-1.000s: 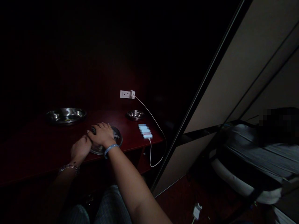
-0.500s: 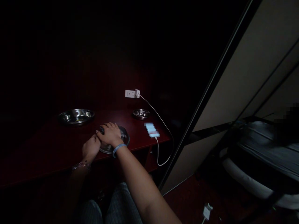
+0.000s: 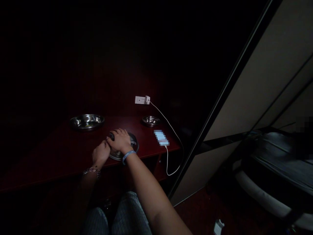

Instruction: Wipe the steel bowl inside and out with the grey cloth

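Two bare hands meet over a round, shallow metal dish [image 3: 116, 154] at the near edge of the dark red bench [image 3: 61, 151]. The right hand [image 3: 120, 141] lies palm down across the dish, its fingers bent over a small dark object [image 3: 111, 135] that shows only in part; whether they grip it, I cannot tell. The left hand [image 3: 101, 152] is at the dish's left side, its fingers partly curled and touching the right hand near the thumb; what they hold, if anything, is hidden. A pale pattern shows on the dish to the right of the right hand.

Farther back on the left of the bench sits a wide metal bowl [image 3: 87, 126], with something yellowish inside, too small to tell. A smaller metal bowl [image 3: 151, 122] stands at the far right, and nearer than it lies a lit phone [image 3: 161, 137], its screen pixelated. A white cable [image 3: 167, 164] loops from the phone past the bench's right edge and up to a plug [image 3: 147, 99] in the wall socket [image 3: 139, 100]. The right wrist wears a blue band [image 3: 128, 156], the left a chain bracelet [image 3: 92, 171].
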Demonstrator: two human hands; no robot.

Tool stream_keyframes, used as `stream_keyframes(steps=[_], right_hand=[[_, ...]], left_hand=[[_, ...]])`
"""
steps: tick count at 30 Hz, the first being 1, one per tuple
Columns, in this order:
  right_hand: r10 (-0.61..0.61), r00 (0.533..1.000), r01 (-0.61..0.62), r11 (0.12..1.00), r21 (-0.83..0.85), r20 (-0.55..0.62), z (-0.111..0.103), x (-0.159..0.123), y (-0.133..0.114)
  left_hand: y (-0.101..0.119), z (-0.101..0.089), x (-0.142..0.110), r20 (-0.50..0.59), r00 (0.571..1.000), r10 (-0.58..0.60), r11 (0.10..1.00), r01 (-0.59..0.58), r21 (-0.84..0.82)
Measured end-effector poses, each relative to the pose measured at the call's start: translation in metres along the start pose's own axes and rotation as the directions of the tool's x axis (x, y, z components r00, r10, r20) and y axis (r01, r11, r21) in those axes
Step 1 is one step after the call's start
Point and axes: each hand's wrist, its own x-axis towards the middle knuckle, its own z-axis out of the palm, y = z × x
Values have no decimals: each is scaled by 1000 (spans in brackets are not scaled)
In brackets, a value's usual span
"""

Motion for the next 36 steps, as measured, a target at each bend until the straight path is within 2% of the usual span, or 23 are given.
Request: stream_keyframes(steps=[6,20,36], right_hand=[[8,1000,-8,1000,-5,11,0,-1,0],[11,1000,-11,1000,2,28,-1,-2,-1],[9,999,-9,1000,6,46,-2,2,0]], left_hand=[[-3,4,3,1,1000,16,1000,-16,-16],[-2,-2,-1,26,999,21,999,-20,-37],[-8,5,6,12,1000,26,999,-26,-32]])
